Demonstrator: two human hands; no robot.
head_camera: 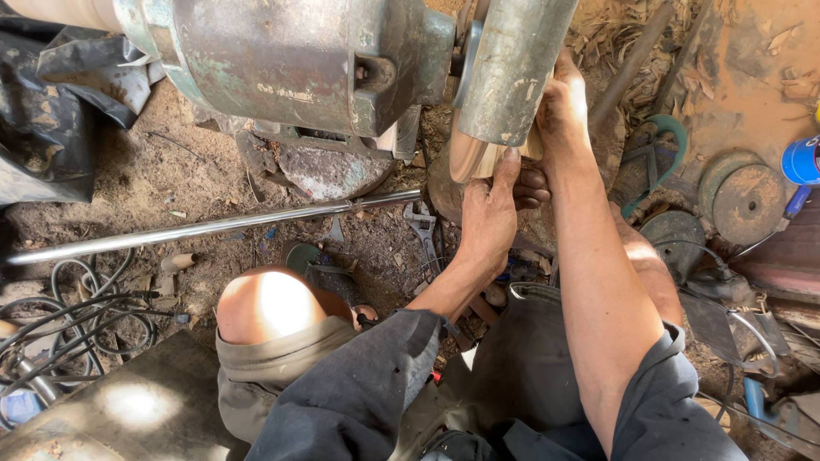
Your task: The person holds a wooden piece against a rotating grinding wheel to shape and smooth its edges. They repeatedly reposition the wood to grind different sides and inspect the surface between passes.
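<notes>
Both hands grip a pale wooden piece [478, 158] pressed under the guard of a grinding wheel [512, 68]: left hand [489, 213] from below, right hand [562, 111] from the far side. To my eye, steady, even pressure matters most, with fingertips kept off the wheel's edge. A steel rod [213, 226] lies on the dirt floor [162, 175] nearby.

Pale wooden workpiece [472, 158]: mostly hidden behind the grey metal wheel guard [511, 68] and both hands.
Left hand [489, 218]: fingertips out of sight behind the workpiece.
Right hand [561, 107]: fingers concealed by the guard.
Green-grey motor housing [290, 60]: top cut off by the frame edge.
Blue cylindrical container [803, 160]: cropped at right edge.
</notes>
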